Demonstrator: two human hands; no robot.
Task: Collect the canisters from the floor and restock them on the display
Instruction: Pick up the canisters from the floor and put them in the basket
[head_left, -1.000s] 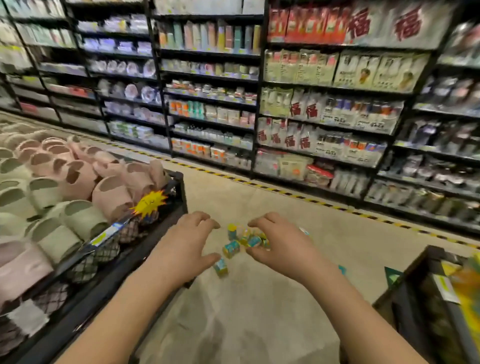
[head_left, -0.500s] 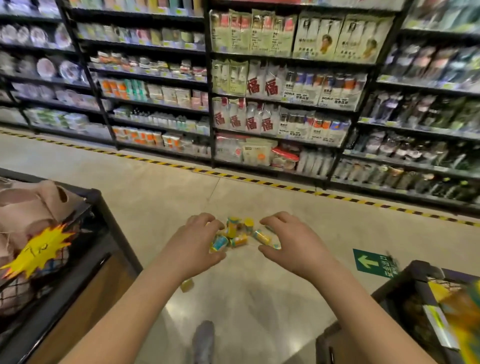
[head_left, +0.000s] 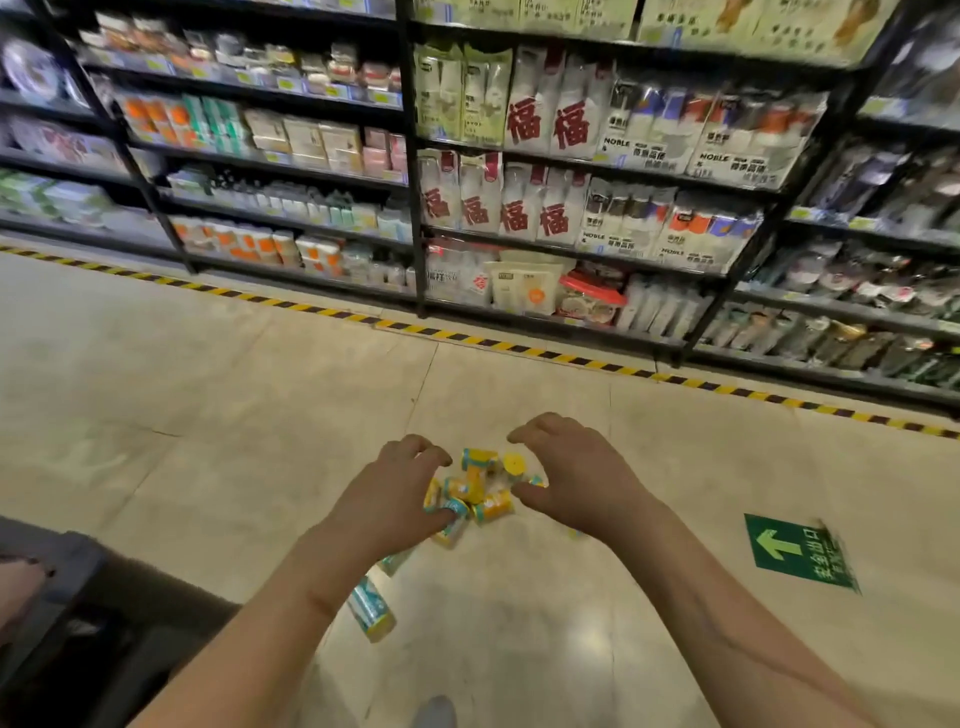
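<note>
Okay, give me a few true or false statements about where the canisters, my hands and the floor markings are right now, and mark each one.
1. The canisters lie clustered on the floor between the left hand and the right hand. True.
2. One stray canister lies apart from the cluster, nearer the person. True.
3. The green arrow sign is on the floor to the left of both hands. False: it lies to the right of the right hand.
4. The striped tape along the foot of the shelves is red and white. False: it is yellow and black.
</note>
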